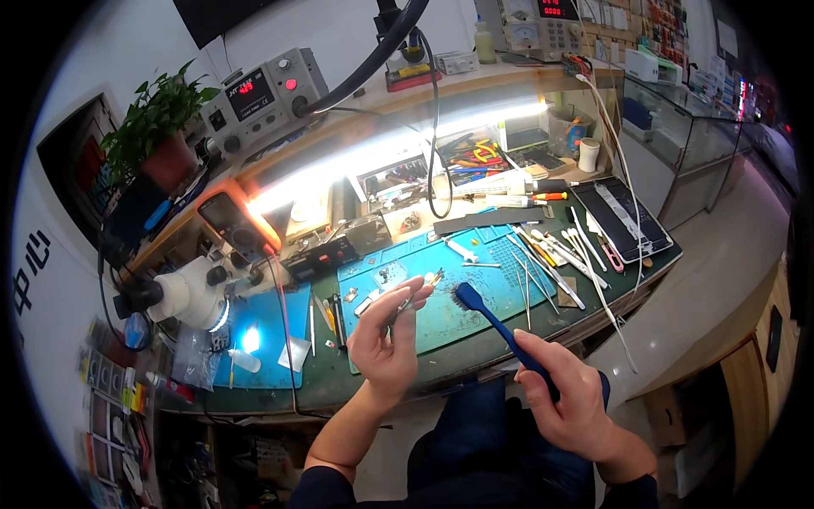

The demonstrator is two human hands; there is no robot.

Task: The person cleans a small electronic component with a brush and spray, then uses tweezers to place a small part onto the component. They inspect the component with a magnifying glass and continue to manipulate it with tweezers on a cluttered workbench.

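Dark green table [318,382] edges the near side. Work seems unfinished: the blue brush [498,325] is ready, bristles touching nothing over the turquoise mat [437,332]. The right hand [570,397] tilts inward, grip pinching its handle; the left hand [386,339], fingers bent upward, may hold something; I cannot tell.

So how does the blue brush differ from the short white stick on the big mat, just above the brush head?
- Colour: the blue brush is dark blue; the white stick is white.
- Size: the brush looks longer and thicker than the stick.
- State: the brush is in the right hand's grip; the stick lies on the mat.

Shared: both are long and narrow.
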